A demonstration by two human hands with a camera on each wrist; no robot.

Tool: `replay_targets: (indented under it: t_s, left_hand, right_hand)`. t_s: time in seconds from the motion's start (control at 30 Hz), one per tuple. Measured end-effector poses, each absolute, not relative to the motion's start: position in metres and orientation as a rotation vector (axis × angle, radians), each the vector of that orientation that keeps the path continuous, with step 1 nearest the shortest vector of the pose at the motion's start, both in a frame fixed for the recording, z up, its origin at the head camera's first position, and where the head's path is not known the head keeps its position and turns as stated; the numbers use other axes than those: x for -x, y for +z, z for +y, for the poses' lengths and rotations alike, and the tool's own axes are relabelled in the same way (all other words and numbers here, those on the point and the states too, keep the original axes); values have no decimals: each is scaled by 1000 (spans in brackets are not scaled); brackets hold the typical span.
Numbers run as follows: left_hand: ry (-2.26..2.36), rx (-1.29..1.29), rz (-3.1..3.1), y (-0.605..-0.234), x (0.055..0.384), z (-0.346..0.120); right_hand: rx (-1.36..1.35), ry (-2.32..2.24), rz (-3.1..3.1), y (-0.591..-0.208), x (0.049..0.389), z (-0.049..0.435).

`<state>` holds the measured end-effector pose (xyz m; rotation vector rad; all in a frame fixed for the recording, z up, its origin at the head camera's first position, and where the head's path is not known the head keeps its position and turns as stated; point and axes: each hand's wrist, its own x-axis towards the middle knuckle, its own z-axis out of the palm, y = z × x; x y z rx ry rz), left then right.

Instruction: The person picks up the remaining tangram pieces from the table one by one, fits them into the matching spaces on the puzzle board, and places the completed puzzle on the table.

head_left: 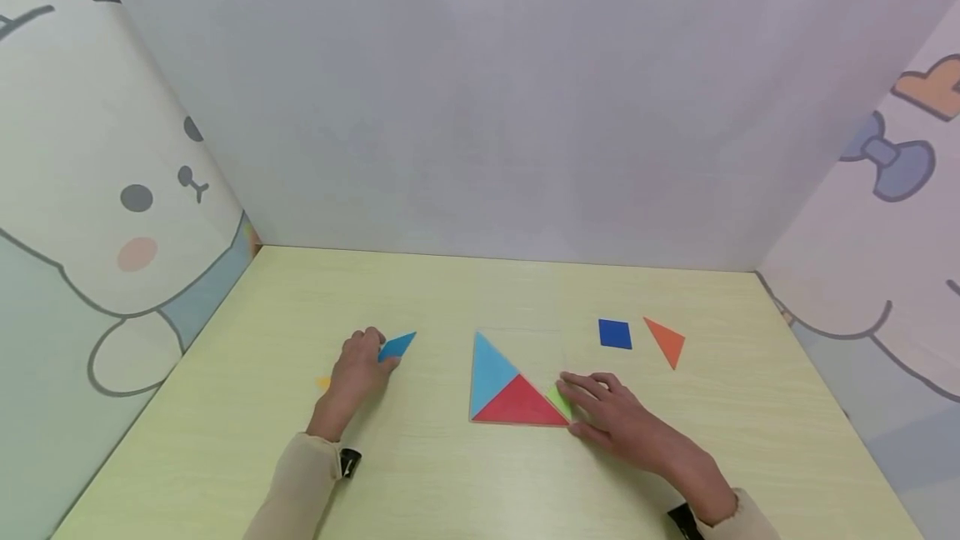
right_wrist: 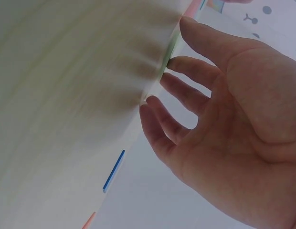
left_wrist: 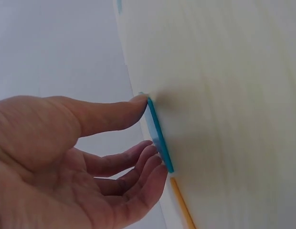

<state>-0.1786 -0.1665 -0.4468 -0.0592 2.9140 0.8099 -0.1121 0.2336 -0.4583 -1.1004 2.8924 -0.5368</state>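
Note:
My left hand (head_left: 358, 369) pinches a blue tangram piece (head_left: 396, 347) between thumb and fingers at the left of the table. In the left wrist view that blue piece stands nearly flat to the tabletop, its edge showing. At centre, a light blue triangle (head_left: 489, 373) and a red triangle (head_left: 519, 403) lie joined edge to edge. My right hand (head_left: 615, 419) holds a small green triangle (head_left: 560, 401) against the red one's right side, thumb and fingers at its edges. Fingers hide part of the green piece.
A yellow piece (head_left: 324, 382) shows partly behind my left hand. A dark blue square (head_left: 615, 334) and an orange triangle (head_left: 666, 342) lie at the right. The table (head_left: 420, 482) meets a grey wall at the back and cartoon-printed panels on both sides.

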Motion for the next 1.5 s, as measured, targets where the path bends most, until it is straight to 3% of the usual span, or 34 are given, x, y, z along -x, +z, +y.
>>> replay_targets:
  t_s: [1.5]
  left_hand:
    - [1173,-14,2960,-446,181,-162]
  right_hand:
    - [1113,-537,2910,-460,112,233]
